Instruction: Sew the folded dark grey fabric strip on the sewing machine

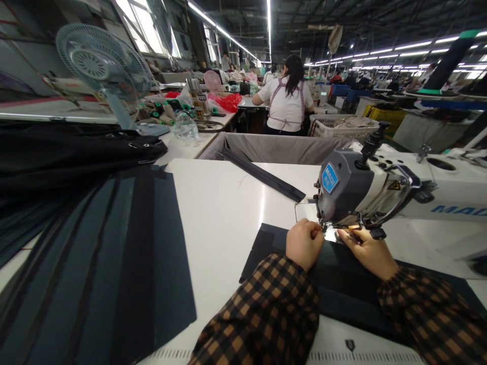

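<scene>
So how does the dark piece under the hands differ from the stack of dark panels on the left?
The dark piece lies single and flat at the sewing machine, with the left hand and right hand resting on it. The stack of panels is many overlapping long pieces, fanned out and untouched. The stack covers far more of the table than the piece does. Both are dark fabric lying on the same white table.

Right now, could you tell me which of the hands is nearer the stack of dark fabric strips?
Left. The left hand is closer to the stack; the right hand lies beyond it.
</scene>
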A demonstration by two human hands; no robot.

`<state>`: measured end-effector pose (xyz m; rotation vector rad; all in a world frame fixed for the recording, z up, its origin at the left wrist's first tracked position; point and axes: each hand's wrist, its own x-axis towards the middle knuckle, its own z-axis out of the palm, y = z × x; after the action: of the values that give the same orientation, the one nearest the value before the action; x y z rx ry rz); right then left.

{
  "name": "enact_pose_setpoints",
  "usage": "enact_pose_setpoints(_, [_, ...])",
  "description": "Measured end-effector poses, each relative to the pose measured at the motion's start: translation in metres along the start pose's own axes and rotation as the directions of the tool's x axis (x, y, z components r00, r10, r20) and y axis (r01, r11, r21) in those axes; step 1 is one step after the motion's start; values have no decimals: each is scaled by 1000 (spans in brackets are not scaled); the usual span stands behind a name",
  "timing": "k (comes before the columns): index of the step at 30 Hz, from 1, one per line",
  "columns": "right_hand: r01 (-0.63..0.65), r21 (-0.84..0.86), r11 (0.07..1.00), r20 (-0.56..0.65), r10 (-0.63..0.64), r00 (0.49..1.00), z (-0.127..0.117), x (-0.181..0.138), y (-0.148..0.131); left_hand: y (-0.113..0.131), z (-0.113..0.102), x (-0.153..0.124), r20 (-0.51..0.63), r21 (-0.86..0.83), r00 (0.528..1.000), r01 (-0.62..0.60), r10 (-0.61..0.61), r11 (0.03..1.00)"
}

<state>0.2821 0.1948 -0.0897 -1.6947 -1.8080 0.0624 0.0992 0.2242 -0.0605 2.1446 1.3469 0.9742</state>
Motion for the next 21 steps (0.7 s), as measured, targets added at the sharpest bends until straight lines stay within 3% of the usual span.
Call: enact_pose_setpoints(21, [45,-90,995,-55,-50,997,1,-7,-3,0,2,-4,29,68,997,-76,74,995])
